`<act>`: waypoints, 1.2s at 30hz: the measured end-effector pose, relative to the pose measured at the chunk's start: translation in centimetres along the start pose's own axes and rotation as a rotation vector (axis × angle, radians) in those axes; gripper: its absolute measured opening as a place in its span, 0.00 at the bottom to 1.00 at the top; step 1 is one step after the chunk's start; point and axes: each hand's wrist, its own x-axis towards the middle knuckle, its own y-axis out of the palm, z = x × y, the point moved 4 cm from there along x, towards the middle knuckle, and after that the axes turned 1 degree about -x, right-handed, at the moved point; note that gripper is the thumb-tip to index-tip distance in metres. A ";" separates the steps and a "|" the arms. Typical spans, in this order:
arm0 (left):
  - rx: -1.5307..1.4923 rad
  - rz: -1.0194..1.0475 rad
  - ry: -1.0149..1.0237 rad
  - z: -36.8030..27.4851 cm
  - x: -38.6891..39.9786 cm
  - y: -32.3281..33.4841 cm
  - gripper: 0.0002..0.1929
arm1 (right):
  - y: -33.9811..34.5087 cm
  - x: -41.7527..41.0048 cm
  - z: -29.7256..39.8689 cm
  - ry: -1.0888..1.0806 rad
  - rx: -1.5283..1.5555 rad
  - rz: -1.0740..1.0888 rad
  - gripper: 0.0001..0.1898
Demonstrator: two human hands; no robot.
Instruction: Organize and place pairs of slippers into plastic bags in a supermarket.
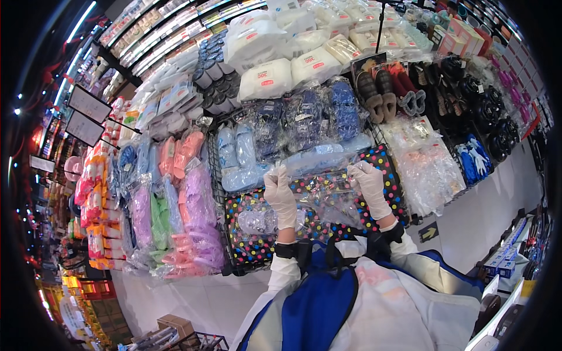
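My left hand (279, 195), in a white glove, pinches one end of a clear plastic bag (318, 164). My right hand (371, 186), also gloved, closes its fingers on the bag's other end, so its edge spans between the hands. The bag hangs above a black cloth with coloured dots (246, 254). On the cloth, below and partly behind my left hand, lies a pale lilac slipper in clear wrap (257, 222). Beyond the hands are light blue slippers (237, 177) and dark blue wrapped slippers (305, 116). Whether the held bag contains anything cannot be told.
Wrapped purple slippers (199, 195) and green ones (159, 219) fill the left bin. Fur-lined slippers (382, 94) and clear-wrapped goods (428, 171) lie at the right. White packs (265, 79) are piled at the back. Wire dividers (217, 197) separate the goods.
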 end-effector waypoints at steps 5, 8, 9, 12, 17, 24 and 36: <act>-0.159 -0.079 -0.203 0.0 1.8 -1.9 0.11 | -1.2 0.9 -1.3 -0.001 0.082 -0.077 0.08; -0.304 -0.151 -0.346 1.1 3.8 -4.9 0.14 | -4.5 2.2 -1.9 0.045 0.173 -0.184 0.09; -0.390 -0.146 -0.365 1.8 4.1 -5.3 0.16 | -4.9 2.2 -1.7 0.016 0.201 -0.155 0.10; -0.523 0.112 -0.274 2.9 2.6 -3.2 0.20 | -4.3 2.2 -1.7 0.014 0.261 -0.074 0.11; -0.198 0.749 -0.098 12.2 -1.4 1.7 0.21 | -2.6 2.7 -2.5 0.048 0.406 -0.068 0.12; -0.134 0.758 -0.587 5.9 -4.7 2.4 0.11 | -4.5 2.7 -3.5 0.063 0.386 -0.220 0.11; 0.162 0.766 -0.374 3.5 -0.9 -1.6 0.10 | -7.2 2.3 -4.1 0.039 0.139 -0.328 0.11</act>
